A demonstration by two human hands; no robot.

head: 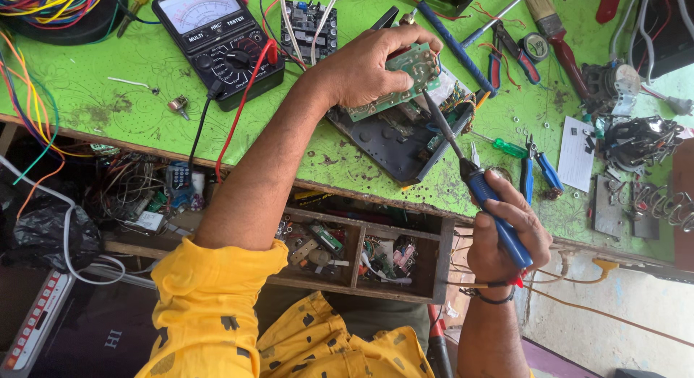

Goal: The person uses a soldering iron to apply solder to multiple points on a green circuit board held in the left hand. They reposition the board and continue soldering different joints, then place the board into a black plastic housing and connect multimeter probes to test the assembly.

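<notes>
My left hand grips a green circuit board, holding it tilted above a black plastic casing on the green workbench. My right hand is closed around the blue handle of a soldering iron. Its thin metal tip points up and left and touches the lower edge of the board. Coloured wires run between the board and the casing.
A black analog multimeter with red and black leads lies at the back left. Pliers, cutters, a green screwdriver and a brush lie to the right. An open wooden drawer of small parts sits below the bench edge.
</notes>
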